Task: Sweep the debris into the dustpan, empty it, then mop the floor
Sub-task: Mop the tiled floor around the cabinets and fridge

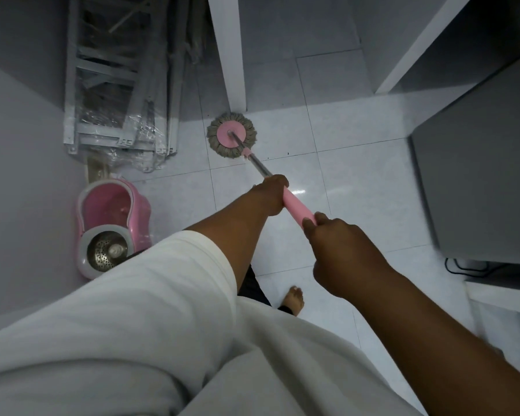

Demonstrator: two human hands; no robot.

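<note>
A spin mop lies with its round head, pink disc ringed by grey-brown strands, flat on the white tiled floor beside a white post. Its metal shaft runs back to a pink handle. My left hand grips the handle at its upper end, where pink meets metal. My right hand grips the handle's near end. A pink mop bucket with a steel spinner basket stands on the floor at the left, against the wall.
Grey metal frames wrapped in plastic lean in the left corner. The white post stands just behind the mop head. A grey cabinet fills the right side, with black cables below it. My bare foot is on the tiles.
</note>
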